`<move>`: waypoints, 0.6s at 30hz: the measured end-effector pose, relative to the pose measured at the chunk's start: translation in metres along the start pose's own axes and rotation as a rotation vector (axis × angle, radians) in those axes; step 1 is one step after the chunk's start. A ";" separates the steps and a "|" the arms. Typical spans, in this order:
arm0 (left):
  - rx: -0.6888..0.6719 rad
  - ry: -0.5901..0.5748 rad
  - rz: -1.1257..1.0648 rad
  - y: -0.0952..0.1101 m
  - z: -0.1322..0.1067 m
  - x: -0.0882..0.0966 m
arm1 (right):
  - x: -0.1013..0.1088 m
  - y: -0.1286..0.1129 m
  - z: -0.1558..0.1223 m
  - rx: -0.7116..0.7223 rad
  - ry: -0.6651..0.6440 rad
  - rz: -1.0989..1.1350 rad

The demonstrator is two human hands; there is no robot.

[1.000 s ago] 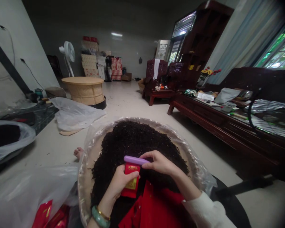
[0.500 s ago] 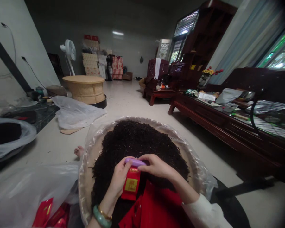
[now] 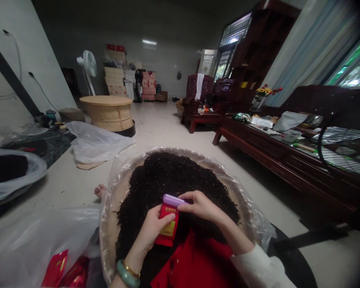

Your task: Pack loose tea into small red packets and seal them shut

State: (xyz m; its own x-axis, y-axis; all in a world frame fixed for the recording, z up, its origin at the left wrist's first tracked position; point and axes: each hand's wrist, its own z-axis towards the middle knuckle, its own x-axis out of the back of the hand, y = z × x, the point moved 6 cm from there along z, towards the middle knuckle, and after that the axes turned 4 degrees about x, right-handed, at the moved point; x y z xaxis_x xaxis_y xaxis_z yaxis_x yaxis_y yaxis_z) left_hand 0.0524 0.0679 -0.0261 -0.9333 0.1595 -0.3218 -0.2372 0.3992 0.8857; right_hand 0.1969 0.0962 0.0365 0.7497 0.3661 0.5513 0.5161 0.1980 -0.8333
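Observation:
My left hand [image 3: 157, 224] is closed on a small red tea packet [image 3: 169, 214] with gold print, its thumb lying across the front. Between the fingers and thumb of my right hand [image 3: 198, 206] is a slim, rounded purple bag sealer [image 3: 174, 200], which lies across the packet's top edge. Both hands are above a heap of dark, twisted tea leaves [image 3: 177, 172] in a wide round basket lined with clear plastic [image 3: 109, 224]. Red cloth [image 3: 201, 260] covers the near side of the heap, below my hands.
Several red packets [image 3: 55, 268] lie in a clear plastic bag [image 3: 45, 232] at the lower left. Another plastic-lined tub [image 3: 33, 172] with dark contents stands at the left edge. A dark wooden bench [image 3: 258, 152] runs along the right, and a round wicker table [image 3: 106, 112] stands farther back.
My left hand has let go of the purple sealer and slid down onto the packet's front. The sealer's left end has tipped upward, held by my right hand alone.

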 end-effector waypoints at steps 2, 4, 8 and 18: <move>0.000 -0.001 -0.004 0.001 -0.001 0.000 | 0.001 0.001 0.000 -0.004 0.002 0.006; -0.001 -0.011 -0.006 0.003 -0.001 -0.001 | 0.000 -0.001 0.001 0.019 0.002 0.004; -0.045 -0.007 -0.075 0.011 -0.002 -0.001 | -0.003 -0.005 0.002 0.074 -0.005 -0.036; -0.101 0.053 -0.197 0.021 0.005 -0.001 | -0.004 -0.012 0.001 0.094 0.006 -0.112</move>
State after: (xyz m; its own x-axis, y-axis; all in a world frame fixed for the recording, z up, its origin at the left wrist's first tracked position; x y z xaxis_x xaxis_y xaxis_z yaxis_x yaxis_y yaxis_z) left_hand 0.0500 0.0806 -0.0089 -0.8783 0.0390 -0.4764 -0.4396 0.3255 0.8371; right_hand 0.1872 0.0934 0.0441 0.6926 0.3313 0.6407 0.5554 0.3218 -0.7668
